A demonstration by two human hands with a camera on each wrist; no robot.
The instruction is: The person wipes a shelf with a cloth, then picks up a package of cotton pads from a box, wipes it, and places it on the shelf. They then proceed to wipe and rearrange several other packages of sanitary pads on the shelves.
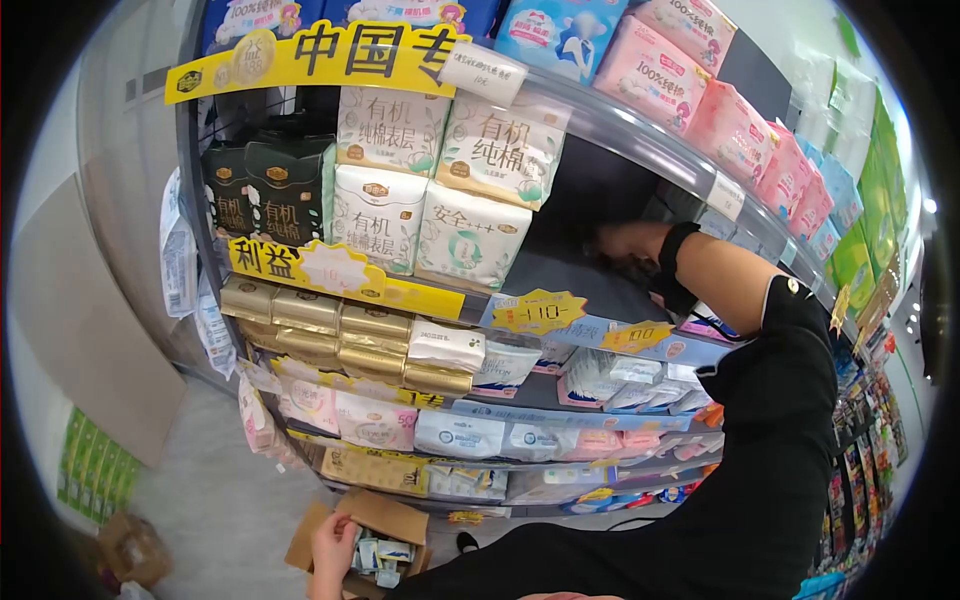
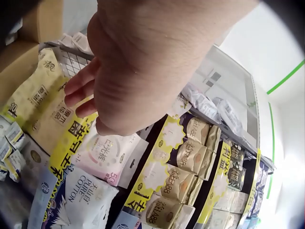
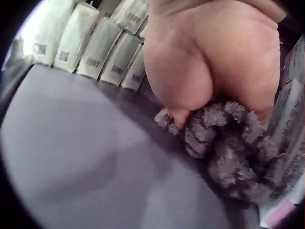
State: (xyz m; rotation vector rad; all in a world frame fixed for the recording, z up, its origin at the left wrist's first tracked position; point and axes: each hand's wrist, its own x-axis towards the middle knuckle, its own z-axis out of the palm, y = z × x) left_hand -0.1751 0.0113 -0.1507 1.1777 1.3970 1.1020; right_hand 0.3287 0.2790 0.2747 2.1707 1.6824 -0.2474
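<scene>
My right hand (image 1: 632, 241) reaches into a gap on the dark shelf (image 1: 580, 255), blurred in the head view. In the right wrist view its fingers grip a fluffy grey duster (image 3: 228, 152) against the shelf surface; most of the fingers are hidden behind the palm. Rows of white pads packs (image 3: 97, 47) stand along the shelf beside it. Down low, my left hand (image 1: 333, 548) hangs with loosely bent fingers and holds nothing. It overlaps an open cardboard box (image 1: 385, 515) of small packets (image 1: 380, 560) in the head view.
White packs (image 1: 480, 235) and black packs (image 1: 290, 190) line the same shelf, left of the gap. Gold packs (image 1: 375, 335) fill the shelf below. Pink packs (image 1: 655, 75) stand above, behind a clear shelf edge. Yellow price tags (image 1: 540, 312) stick out along the front.
</scene>
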